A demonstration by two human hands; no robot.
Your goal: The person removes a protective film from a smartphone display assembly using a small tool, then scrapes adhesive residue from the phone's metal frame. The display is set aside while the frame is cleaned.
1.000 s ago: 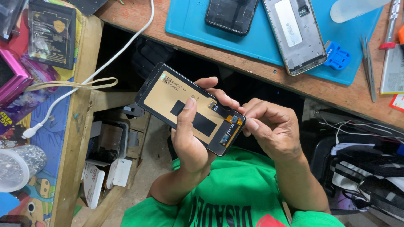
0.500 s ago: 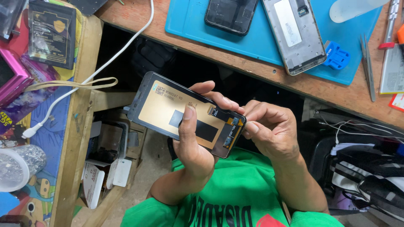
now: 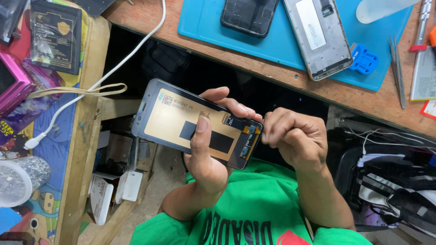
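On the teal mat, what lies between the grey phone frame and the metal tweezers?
In the head view, a small blue plastic tool lies between the grey phone frame and the tweezers, at the edge of the teal mat.

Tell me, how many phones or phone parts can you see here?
3: a screen panel held in both hands, a dark phone and a silver phone frame on the blue mat. Clutter may hide more.

Glossy tan-backed screen panel (image 3: 181, 122); worn wooden bench (image 3: 318, 86); matt blue mat (image 3: 204, 22).

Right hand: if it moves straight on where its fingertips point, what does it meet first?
Right hand points at the phone screen assembly; it would meet its flex-cable end first.
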